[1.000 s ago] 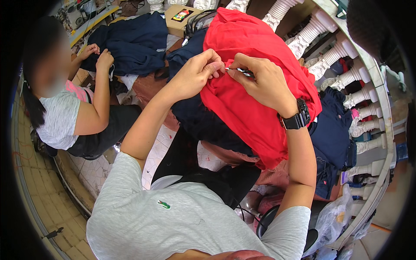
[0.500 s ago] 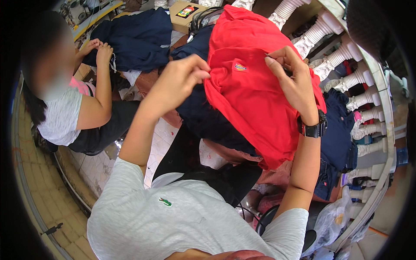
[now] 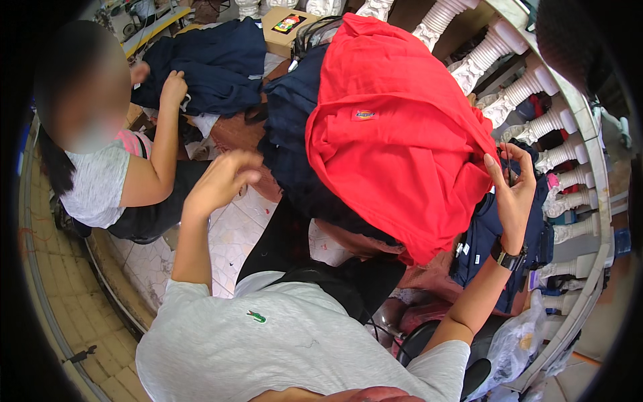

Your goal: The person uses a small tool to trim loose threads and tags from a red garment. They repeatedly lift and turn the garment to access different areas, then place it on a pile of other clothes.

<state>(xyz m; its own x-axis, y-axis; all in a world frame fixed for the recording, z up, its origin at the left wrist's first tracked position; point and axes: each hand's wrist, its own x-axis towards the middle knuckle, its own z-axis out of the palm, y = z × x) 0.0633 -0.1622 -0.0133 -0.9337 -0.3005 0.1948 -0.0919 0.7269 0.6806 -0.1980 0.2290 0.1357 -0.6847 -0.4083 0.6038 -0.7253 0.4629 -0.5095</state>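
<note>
A red cloth garment (image 3: 402, 157) with a small woven label lies spread over a dark navy garment (image 3: 291, 161) in front of me. My left hand (image 3: 224, 177) hovers to the left of the cloth, fingers apart, touching nothing. At the red garment's right edge is my right hand (image 3: 514, 184), thumb and fingers bent toward each other around a small, thin dark item that I cannot make out. Below that hand, folded navy garments (image 3: 479, 244) with small white tags lie to the right of the red one.
To the left, a person (image 3: 100, 174) sits handling another navy garment (image 3: 207, 67). A cardboard box (image 3: 284, 30) stands at the back. White balusters (image 3: 512, 100) under a curved rail line the right side; a clear plastic bag (image 3: 516, 348) hangs near its lower end.
My left hand has left the red garment and moved left and down. My right hand has moved right and down to the garment's edge. The red cloth now lies flatter, its label shifted slightly.
</note>
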